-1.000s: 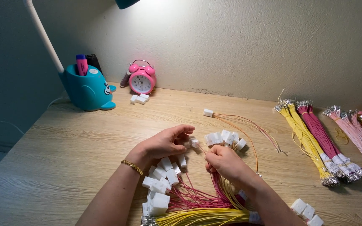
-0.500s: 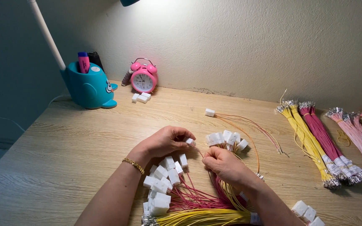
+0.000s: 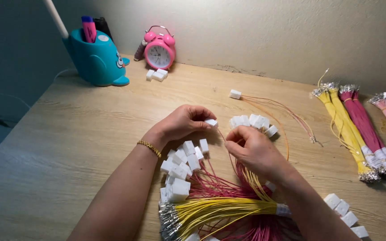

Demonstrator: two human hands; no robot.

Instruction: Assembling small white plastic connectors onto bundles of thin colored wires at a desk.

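Left hand (image 3: 182,122) and right hand (image 3: 251,149) pinch closed, fingertips nearly meeting.

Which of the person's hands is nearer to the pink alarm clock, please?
Left. The left hand lies below the pink alarm clock, almost under it, pinching a white connector; the right hand sits lower and farther right.

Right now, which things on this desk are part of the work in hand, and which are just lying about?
In use: left hand, white connector, right hand, thin wire, connector pile, yellow wire bundle.

Lying about: pink alarm clock, teal pen holder, bundled wires at right.
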